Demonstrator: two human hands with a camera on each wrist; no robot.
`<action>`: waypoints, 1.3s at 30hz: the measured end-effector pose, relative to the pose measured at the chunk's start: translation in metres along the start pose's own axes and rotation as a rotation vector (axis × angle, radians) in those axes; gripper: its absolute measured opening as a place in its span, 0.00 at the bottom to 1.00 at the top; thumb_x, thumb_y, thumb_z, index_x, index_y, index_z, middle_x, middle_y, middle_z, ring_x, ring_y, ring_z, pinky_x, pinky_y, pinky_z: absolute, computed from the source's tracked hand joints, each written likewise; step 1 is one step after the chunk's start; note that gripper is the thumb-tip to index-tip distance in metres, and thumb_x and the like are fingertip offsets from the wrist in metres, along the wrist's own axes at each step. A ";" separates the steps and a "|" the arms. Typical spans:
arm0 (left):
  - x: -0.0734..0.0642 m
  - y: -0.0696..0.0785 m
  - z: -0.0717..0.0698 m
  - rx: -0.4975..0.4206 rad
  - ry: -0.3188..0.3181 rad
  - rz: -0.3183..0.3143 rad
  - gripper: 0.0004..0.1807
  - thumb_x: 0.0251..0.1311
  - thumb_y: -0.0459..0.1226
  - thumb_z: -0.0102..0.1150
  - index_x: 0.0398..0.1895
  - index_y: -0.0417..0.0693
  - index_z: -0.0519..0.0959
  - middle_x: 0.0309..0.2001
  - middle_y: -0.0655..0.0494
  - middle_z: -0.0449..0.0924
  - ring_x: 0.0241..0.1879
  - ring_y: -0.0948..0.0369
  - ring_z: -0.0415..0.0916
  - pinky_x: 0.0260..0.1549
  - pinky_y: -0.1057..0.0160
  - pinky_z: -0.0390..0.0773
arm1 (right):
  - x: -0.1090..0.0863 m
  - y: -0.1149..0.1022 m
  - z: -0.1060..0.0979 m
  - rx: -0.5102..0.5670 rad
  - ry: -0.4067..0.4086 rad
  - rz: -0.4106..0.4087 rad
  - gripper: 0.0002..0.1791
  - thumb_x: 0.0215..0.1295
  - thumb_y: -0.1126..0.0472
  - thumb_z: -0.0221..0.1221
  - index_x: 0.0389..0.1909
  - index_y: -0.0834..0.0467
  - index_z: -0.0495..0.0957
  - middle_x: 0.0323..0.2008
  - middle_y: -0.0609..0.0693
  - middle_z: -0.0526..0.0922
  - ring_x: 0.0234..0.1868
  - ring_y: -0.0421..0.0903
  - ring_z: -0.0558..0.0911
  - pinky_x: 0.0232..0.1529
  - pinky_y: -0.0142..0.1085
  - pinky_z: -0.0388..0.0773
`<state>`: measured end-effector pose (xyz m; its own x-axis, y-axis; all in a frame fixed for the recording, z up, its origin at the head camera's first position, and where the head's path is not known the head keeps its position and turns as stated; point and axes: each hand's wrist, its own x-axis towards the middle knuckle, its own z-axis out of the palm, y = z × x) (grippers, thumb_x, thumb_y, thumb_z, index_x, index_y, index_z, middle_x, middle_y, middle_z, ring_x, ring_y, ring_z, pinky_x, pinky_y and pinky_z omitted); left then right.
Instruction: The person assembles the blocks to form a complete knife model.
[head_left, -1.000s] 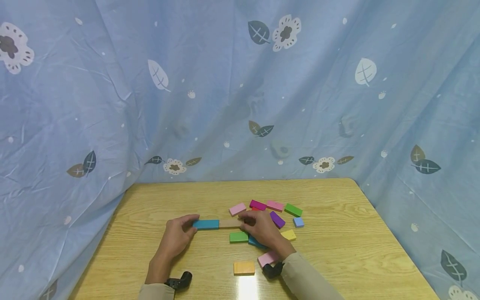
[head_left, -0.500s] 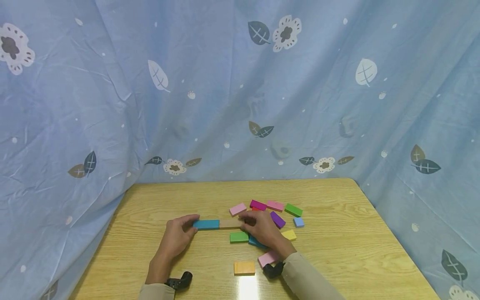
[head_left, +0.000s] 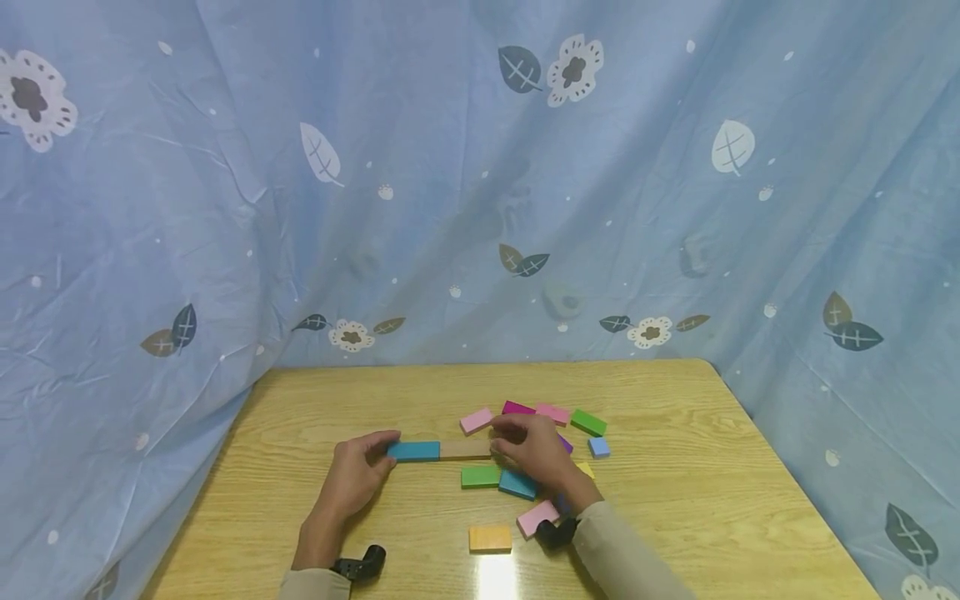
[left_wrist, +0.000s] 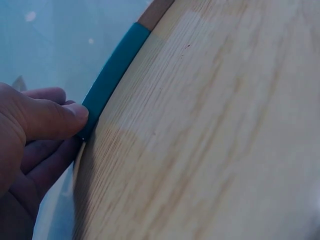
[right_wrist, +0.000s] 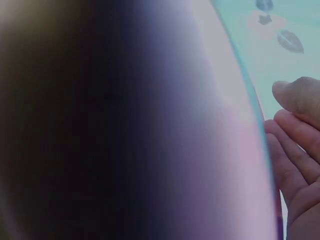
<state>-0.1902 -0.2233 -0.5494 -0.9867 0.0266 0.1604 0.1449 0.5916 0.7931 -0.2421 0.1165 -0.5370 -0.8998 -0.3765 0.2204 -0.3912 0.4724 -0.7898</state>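
On the table, a blue block (head_left: 417, 452) and a plain wooden block (head_left: 465, 450) lie end to end in a row. My left hand (head_left: 360, 468) pinches the blue block's left end between thumb and fingers; in the left wrist view the thumb (left_wrist: 60, 120) rests on that end. My right hand (head_left: 536, 450) is just past the wooden block's right end, fingers spread from the thumb. Nothing shows between the thumb (right_wrist: 295, 95) and fingers in the right wrist view. Whether the right thumb still touches the wooden block, I cannot tell.
Green (head_left: 480, 477), blue (head_left: 517, 484), pink (head_left: 537, 518) and orange (head_left: 490, 538) blocks lie nearer me. Another pink block (head_left: 476, 421), a magenta block (head_left: 518, 407), a green block (head_left: 588, 422) and a small light-blue block (head_left: 599, 447) lie behind and right. A patterned curtain (head_left: 420, 250) hangs behind the table.
My right hand has drawn slightly to the right, baring more of the wooden block's right end. The left hand stays on the blue block.
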 end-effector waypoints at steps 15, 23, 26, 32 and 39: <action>-0.001 -0.002 0.002 -0.018 0.007 0.009 0.24 0.66 0.24 0.72 0.64 0.43 0.87 0.63 0.47 0.89 0.68 0.45 0.84 0.71 0.43 0.81 | 0.034 0.014 -0.020 0.023 -0.074 -0.017 0.23 0.72 0.66 0.71 0.66 0.64 0.84 0.60 0.59 0.90 0.58 0.55 0.91 0.57 0.40 0.92; -0.001 -0.004 0.003 -0.023 0.008 0.006 0.24 0.66 0.23 0.71 0.65 0.42 0.86 0.64 0.46 0.88 0.69 0.45 0.83 0.71 0.44 0.81 | 0.052 0.013 -0.011 0.013 -0.146 -0.033 0.24 0.72 0.70 0.69 0.68 0.65 0.83 0.64 0.61 0.88 0.63 0.56 0.89 0.61 0.43 0.90; -0.001 -0.004 0.004 -0.020 0.010 0.010 0.24 0.66 0.23 0.72 0.65 0.42 0.86 0.63 0.46 0.89 0.67 0.46 0.85 0.69 0.45 0.83 | 0.055 0.010 -0.009 -0.042 -0.184 -0.037 0.24 0.73 0.70 0.68 0.69 0.64 0.83 0.65 0.59 0.88 0.65 0.54 0.88 0.64 0.46 0.89; -0.001 -0.004 0.005 -0.016 0.015 0.018 0.24 0.65 0.24 0.72 0.64 0.41 0.86 0.62 0.46 0.89 0.65 0.46 0.86 0.67 0.47 0.85 | 0.054 0.007 -0.008 -0.114 -0.202 -0.062 0.21 0.75 0.69 0.67 0.67 0.64 0.84 0.62 0.58 0.89 0.64 0.54 0.88 0.64 0.50 0.89; -0.001 -0.003 0.004 -0.013 0.013 0.014 0.24 0.66 0.24 0.72 0.64 0.41 0.86 0.62 0.45 0.89 0.65 0.46 0.86 0.68 0.46 0.84 | 0.052 0.006 -0.009 -0.163 -0.176 -0.068 0.19 0.73 0.68 0.69 0.63 0.63 0.87 0.58 0.56 0.92 0.61 0.54 0.90 0.61 0.49 0.90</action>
<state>-0.1894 -0.2222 -0.5542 -0.9835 0.0241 0.1791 0.1596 0.5807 0.7983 -0.2931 0.1070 -0.5252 -0.8286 -0.5378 0.1554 -0.4883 0.5585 -0.6706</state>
